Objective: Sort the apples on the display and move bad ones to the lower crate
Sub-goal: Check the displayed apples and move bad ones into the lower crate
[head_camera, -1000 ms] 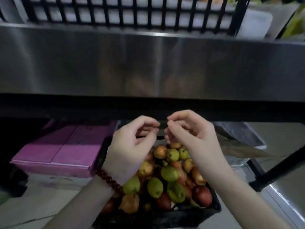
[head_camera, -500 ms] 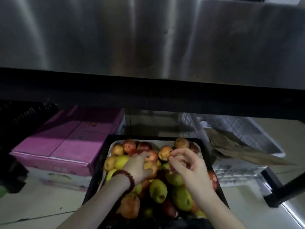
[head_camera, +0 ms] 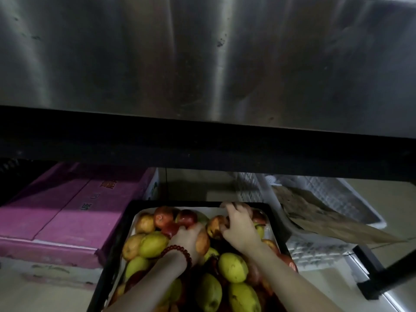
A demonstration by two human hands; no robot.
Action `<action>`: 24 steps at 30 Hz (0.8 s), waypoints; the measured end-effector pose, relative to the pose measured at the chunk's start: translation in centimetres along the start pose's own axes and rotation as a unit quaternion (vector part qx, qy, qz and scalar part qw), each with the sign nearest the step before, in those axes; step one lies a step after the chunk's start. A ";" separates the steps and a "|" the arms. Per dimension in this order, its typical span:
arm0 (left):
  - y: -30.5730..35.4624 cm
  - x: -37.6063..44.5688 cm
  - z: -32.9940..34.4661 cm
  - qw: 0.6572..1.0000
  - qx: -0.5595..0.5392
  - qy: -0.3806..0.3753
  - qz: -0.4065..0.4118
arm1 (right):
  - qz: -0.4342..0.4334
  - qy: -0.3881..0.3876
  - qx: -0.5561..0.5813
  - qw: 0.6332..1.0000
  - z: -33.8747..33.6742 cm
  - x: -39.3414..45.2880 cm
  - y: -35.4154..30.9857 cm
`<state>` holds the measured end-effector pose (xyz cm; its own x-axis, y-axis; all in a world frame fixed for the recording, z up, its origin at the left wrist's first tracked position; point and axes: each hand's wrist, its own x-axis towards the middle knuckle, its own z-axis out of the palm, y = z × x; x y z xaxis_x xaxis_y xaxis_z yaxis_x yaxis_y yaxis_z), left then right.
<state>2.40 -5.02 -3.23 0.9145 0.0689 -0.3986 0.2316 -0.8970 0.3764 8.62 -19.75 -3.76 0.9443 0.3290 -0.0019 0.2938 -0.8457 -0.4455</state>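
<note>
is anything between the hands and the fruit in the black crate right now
Nothing visible. The left hand and the right hand are both already down on the piled fruit inside the black crate, below the steel shelf edge, which hangs above and does not block them.

Dim, soft-focus wide-angle view under a steel counter.
Pale streaks of glare run down the steel panel; a black shadow band sits below it, and straight edges bow near the corners.
</note>
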 end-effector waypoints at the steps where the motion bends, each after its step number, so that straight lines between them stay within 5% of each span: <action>1: 0.0 -0.3 -0.4 1.000 -0.019 0.009 0.016 | 0.006 -0.041 -0.044 0.998 0.3 0.9 0.0; 7: -2.1 0.5 -2.0 0.998 -0.003 0.025 0.063 | 0.020 -0.198 -0.256 0.946 4.1 4.4 -0.3; 13: -3.4 0.4 -1.8 0.997 -0.032 0.031 0.063 | 0.020 -0.145 -0.275 0.950 6.6 4.1 -0.3; 18: -4.2 -0.3 -2.5 0.989 -0.123 0.058 0.060 | 0.047 -0.025 -0.034 0.998 5.0 2.1 -0.6; 24: -2.3 -2.6 -3.5 0.916 -0.397 0.062 0.013 | 0.063 0.065 0.300 0.950 0.4 -4.1 -2.5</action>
<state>0.68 -1.63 -0.15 0.9425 0.1456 -0.3009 0.3320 -0.3028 0.8934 3.91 -18.86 -3.00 0.9883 0.1524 0.0044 0.0766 -0.4712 -0.8787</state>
